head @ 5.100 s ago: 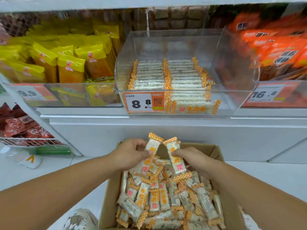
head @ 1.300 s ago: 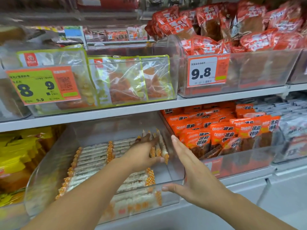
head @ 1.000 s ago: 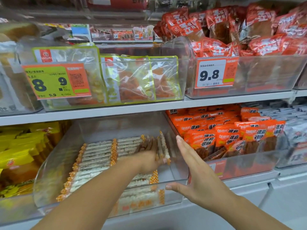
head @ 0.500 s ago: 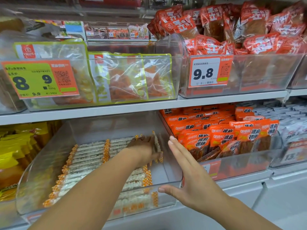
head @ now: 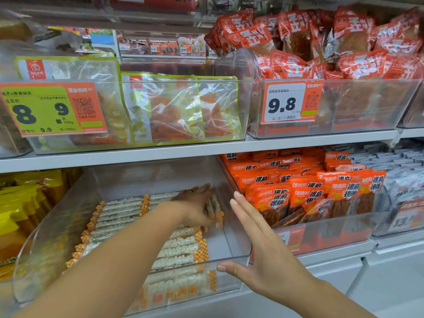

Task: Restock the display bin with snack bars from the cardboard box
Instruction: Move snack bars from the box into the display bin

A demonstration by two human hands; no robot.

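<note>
**Clear plastic bin, bars going in at the right end**

Clear plastic walls let you see it all: the display bin on the lower shelf has two flat rows of snack bars along its floor. The left hand is deep inside, fingers curled round a small clutch of bars stood on edge at the right end of the rows. The right hand waits outside the bin's right wall, flat and open, fingers together, holding nothing, close to the plastic; whether it touches I can't tell.

This looks like the placing step. Next, I'd say, the left hand needs to lay those bars level with the rest and let go without knocking the rows askew. The cardboard box is out of sight. Orange packets fill the neighbouring bin.
</note>
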